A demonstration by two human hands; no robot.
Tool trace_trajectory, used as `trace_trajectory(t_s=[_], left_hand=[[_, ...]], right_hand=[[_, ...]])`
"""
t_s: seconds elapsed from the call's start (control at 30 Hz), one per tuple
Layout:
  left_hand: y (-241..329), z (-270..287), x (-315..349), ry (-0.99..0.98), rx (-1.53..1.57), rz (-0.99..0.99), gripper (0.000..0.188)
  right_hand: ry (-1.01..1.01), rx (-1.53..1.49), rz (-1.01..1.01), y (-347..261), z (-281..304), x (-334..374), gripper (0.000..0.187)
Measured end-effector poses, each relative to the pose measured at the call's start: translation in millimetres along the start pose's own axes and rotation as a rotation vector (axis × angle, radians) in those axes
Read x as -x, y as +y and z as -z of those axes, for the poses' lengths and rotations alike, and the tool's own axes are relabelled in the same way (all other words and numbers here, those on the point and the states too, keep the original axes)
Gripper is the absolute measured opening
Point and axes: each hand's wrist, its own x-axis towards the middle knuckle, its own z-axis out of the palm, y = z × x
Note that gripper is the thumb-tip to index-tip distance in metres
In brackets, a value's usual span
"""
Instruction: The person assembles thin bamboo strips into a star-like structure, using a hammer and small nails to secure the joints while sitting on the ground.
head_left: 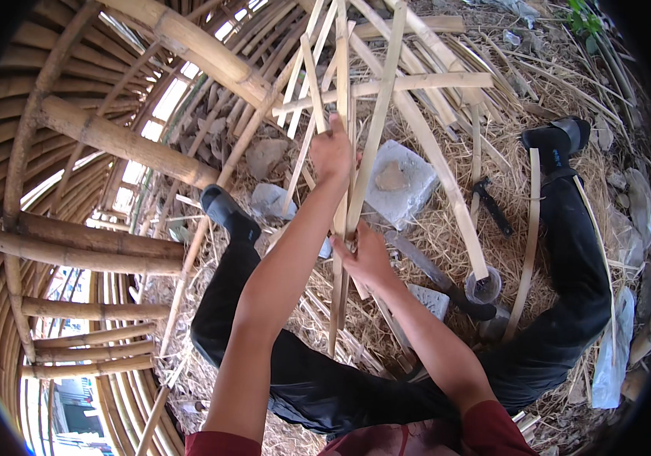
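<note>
Long pale bamboo strips [376, 129] stand in a bundle between my legs, fanning out toward the top and crossing one another. Higher up the bundle, my left hand [331, 154] is closed around the strips, with its thumb pointing up along them. My right hand [366, 258] grips the same bundle lower down, its fingers partly hidden behind the strips. One crosswise bamboo strip [432, 82] lies across the fanned strips beyond my left hand. The lower ends of the bundle run down toward my lap.
A pale stone block [418, 173] sits on straw beyond my right hand. Right of it lie a hammer [493, 205], a long knife [417, 257] with a dark handle and a clear plastic cup [484, 287]. A bamboo-pole frame [112, 137] rises at left. My legs spread either side.
</note>
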Motion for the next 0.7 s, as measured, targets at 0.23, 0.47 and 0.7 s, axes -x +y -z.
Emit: trace_trajectory(t_s=[0.23, 0.47, 0.7], left_hand=[[11.6, 23.0, 29.2, 0.079, 0.026, -0.674, 0.034], [-95.6, 73.3, 139.9, -0.121, 0.11, 0.066, 0.03], [-132.4, 46.4, 180.7, -0.215, -0.284, -0.184, 0.031]], right_hand=[[-0.147, -0.188, -0.06, 34.8, 29.4, -20.9, 0.041], [-0.114, -0.328, -0.097, 20.8, 46.0, -44.0, 0.028], [0.067, 0.148, -0.147, 47.7, 46.5, -32.6, 0.036]])
